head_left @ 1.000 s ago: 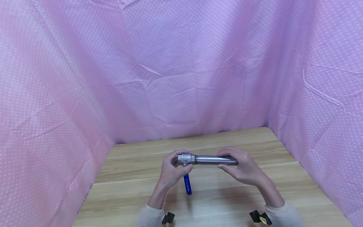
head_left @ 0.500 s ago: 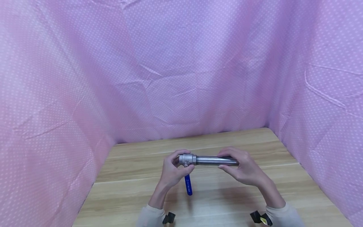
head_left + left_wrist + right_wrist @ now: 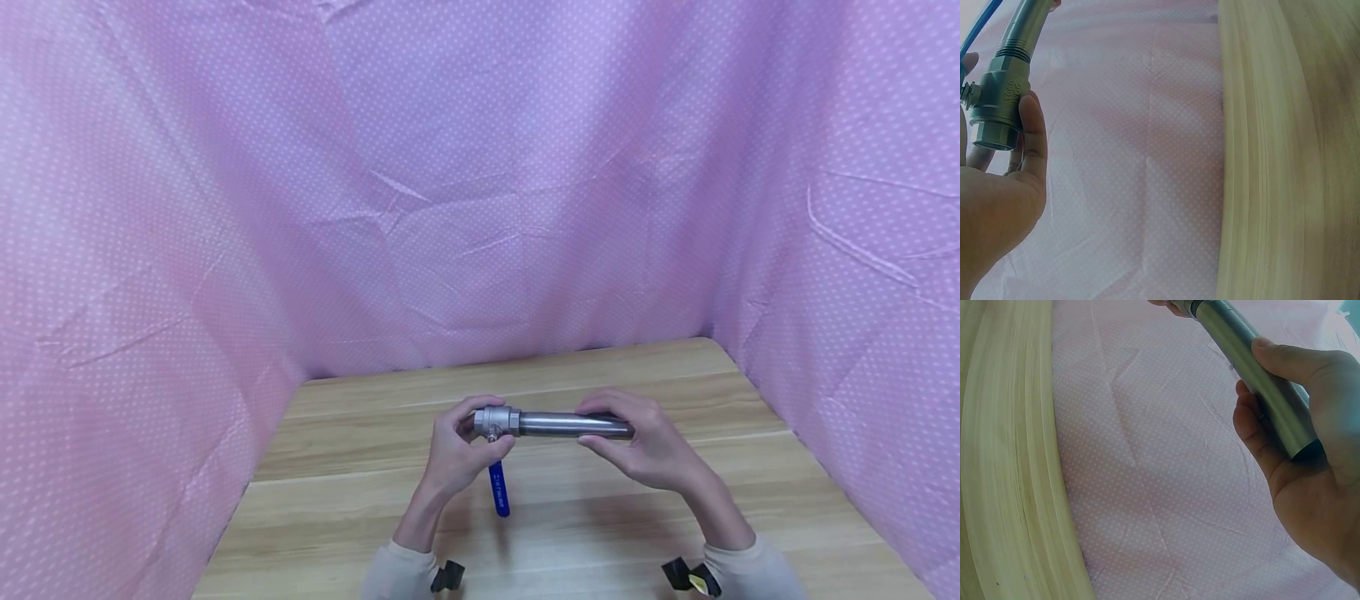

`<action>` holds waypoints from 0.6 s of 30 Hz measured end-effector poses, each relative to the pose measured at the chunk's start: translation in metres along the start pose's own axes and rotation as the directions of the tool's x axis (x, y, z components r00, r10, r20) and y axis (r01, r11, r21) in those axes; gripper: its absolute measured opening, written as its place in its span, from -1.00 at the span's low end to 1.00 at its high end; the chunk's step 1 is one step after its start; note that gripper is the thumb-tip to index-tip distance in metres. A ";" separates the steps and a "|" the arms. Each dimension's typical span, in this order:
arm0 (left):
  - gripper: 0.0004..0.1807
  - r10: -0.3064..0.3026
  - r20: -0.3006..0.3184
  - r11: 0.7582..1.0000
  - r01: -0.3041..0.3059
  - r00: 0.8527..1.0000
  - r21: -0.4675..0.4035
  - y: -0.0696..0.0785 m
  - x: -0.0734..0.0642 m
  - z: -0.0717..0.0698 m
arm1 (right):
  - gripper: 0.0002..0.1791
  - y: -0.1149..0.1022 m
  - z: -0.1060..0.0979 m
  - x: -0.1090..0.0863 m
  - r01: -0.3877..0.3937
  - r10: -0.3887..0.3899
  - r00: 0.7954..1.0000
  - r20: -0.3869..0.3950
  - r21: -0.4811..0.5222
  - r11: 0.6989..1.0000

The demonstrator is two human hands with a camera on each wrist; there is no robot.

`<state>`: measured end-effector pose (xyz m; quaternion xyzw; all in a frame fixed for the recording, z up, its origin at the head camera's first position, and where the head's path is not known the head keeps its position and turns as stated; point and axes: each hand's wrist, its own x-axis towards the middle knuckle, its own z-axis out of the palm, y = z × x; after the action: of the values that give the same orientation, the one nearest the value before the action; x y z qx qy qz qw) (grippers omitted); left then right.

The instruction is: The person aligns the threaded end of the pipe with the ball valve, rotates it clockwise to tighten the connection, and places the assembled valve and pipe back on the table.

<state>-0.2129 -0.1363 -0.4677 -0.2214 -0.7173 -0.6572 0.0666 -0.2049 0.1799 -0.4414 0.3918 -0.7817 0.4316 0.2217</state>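
My left hand (image 3: pixel 454 457) grips a silver ball valve (image 3: pixel 495 418), thumb near its stem and fingers round the far side. The valve's blue lever handle (image 3: pixel 498 490) points down toward me. A straight metal pipe (image 3: pixel 551 424) runs rightward from the valve, and its other end sits in my right hand (image 3: pixel 651 442), between thumb and fingers. In the left wrist view several threads (image 3: pixel 1014 50) show where the pipe meets the valve (image 3: pixel 1001 94). The right wrist view has the pipe's open end (image 3: pixel 1307 451) near my palm. Valve and pipe are held level above the table.
A light wood-grain table (image 3: pixel 337 508) lies below the hands. Pink dotted cloth (image 3: pixel 480 208) hangs along its back and both sides. A black strap piece (image 3: pixel 447 577) shows at the left sleeve, another black piece (image 3: pixel 677 573) at the right.
The hands, valve and pipe appear a few pixels farther right than a second ago, as does the whole scene slightly. The grip of both hands looks the same.
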 end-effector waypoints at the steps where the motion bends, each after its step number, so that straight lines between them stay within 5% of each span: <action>1: -0.47 0.000 0.000 1.000 0.000 1.000 -0.001 0.000 0.000 0.000 | -0.52 0.000 0.000 0.000 -0.005 0.004 1.000 0.001 0.006 1.000; 9: -0.46 0.005 0.006 1.000 -0.005 1.000 0.002 -0.001 -0.001 0.000 | -0.54 0.001 0.000 -0.002 -0.028 0.028 1.000 0.000 0.073 0.997; 18: -0.46 0.001 -0.001 1.000 -0.001 1.000 0.001 -0.001 -0.001 -0.001 | -0.56 0.002 -0.002 -0.005 -0.144 0.139 0.990 0.038 0.181 0.973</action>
<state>-0.2128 -0.1372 -0.4683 -0.2215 -0.7175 -0.6569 0.0675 -0.2033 0.1839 -0.4445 0.3592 -0.7673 0.5116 0.1434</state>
